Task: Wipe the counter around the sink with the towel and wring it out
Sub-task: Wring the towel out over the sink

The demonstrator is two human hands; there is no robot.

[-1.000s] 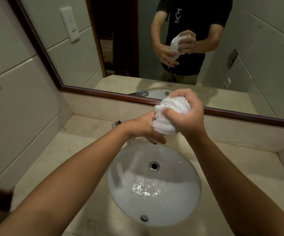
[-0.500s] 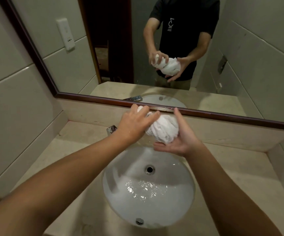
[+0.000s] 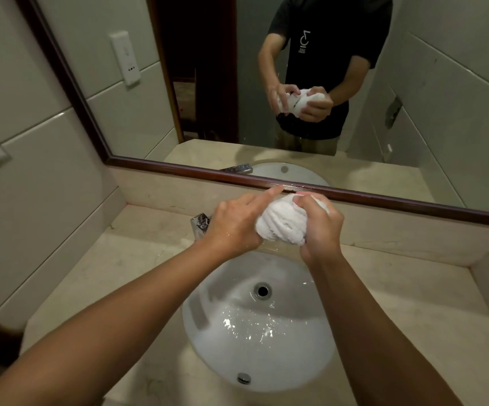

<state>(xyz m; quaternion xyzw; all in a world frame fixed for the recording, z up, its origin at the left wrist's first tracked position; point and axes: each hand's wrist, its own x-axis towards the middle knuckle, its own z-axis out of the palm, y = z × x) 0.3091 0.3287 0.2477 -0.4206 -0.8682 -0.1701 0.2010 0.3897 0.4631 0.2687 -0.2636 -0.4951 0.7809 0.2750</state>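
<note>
Head view, looking down along two bare forearms that reach in from the near edge of the counter (image 3: 413, 312) and meet above the far rim of the sink (image 3: 208, 341). Left hand (image 3: 237, 224) on the left side of the towel (image 3: 281, 224) — knuckles up, fingers wrapped over the bundle, index finger stretched out straighter toward the mirror frame (image 3: 384, 197), wrist wet and glistening. Right hand (image 3: 321, 227) on the right side, back of the hand toward the camera, fingers curled tightly round the cloth, thumb pressed in from the front. Both hands clamped on the white towel, bunched into a twisted, ropy ball between them and held in the air just above the strip of counter between basin and back wall, touching neither. Forearms angled inward, forming a narrow V, elbows out of sight below the frame.

Round white basin directly under the forearms, water glinting near its middle, drain (image 3: 262, 290) toward the far side, overflow hole (image 3: 243, 378) at the near rim. Chrome faucet (image 3: 199, 224) at the far left of the basin, partly hidden behind the left wrist. Mirror along the back edge — same grip reflected, a person in a dark shirt.
</note>
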